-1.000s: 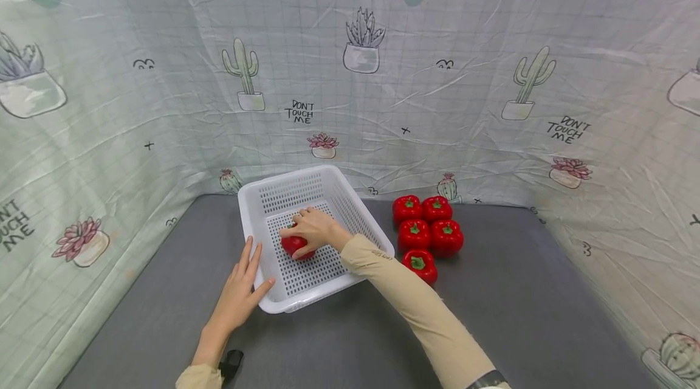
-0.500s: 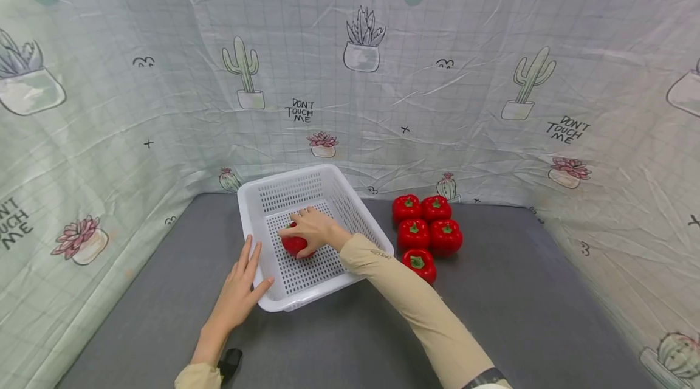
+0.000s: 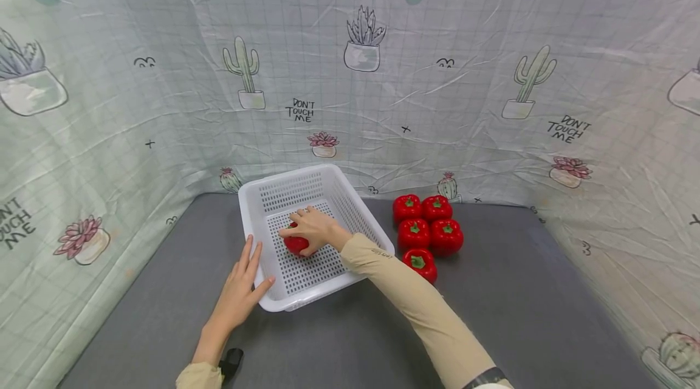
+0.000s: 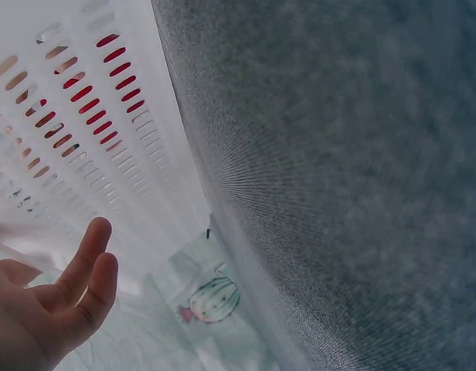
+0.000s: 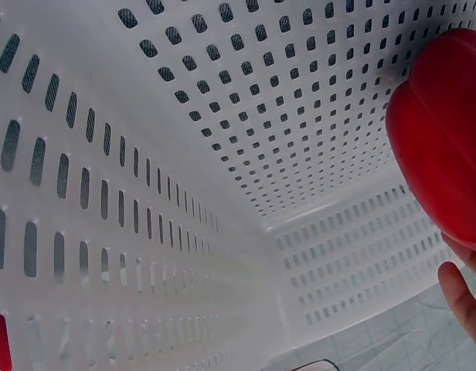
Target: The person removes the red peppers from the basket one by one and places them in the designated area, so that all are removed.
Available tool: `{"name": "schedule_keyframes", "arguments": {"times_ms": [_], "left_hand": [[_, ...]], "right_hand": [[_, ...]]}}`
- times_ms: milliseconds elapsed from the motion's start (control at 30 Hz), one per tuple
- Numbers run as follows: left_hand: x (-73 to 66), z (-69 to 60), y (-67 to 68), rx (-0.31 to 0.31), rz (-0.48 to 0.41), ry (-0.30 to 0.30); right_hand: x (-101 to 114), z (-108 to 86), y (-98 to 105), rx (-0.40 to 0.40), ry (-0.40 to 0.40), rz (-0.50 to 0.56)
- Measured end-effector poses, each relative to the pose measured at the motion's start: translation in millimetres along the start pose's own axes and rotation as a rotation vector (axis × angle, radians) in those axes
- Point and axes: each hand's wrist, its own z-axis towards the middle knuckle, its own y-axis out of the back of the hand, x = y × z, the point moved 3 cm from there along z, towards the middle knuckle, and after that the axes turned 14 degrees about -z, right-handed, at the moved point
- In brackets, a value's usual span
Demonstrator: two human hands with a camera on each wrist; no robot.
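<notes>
A white perforated plastic basket [image 3: 308, 298] stands slightly askew on the table. Inside it, my right hand [image 3: 314, 228] grips a red bell pepper [image 3: 296, 246] from above, covering much of it. The right wrist view shows this pepper [image 5: 443, 139] close up, near the basket floor, with fingertips [image 5: 460, 301] beside its lower end; I cannot tell whether it touches the floor. My left hand [image 3: 239, 292] rests on the basket's left rim with fingers extended. In the left wrist view, red shows through the slots of the basket wall [image 4: 145, 185] beyond the left hand [image 4: 49, 313].
Several more red bell peppers [image 3: 414, 235] stand grouped on the grey table [image 3: 508, 304], just right of the basket. A cactus-print cloth [image 3: 404, 97] hangs behind and along both sides. A small black object [image 3: 232, 361] is by the left wrist.
The pepper under my right hand has turned slightly, and its lower edge sits a little higher in the head view. Both hands and the basket have stayed nearly in place.
</notes>
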Motion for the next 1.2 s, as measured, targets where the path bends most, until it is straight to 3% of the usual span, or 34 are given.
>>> {"name": "schedule_keyframes", "arguments": {"times_ms": [433,933,1200], "left_hand": [[0.5,0.3,-1.0,0.006,-0.003,0.000],[-0.3,1.6,0.3,0.009,0.001,0.008],[0.5,1.8,0.8,0.013,-0.004,0.010]], "right_hand": [[-13.1,-11.5,12.9,-0.085,0.013,-0.002],[-34.6,-37.9,36.4,-0.185,0.081,-0.028],[-31.5,-60.3,55.5,-0.260,0.107,-0.054]]}}
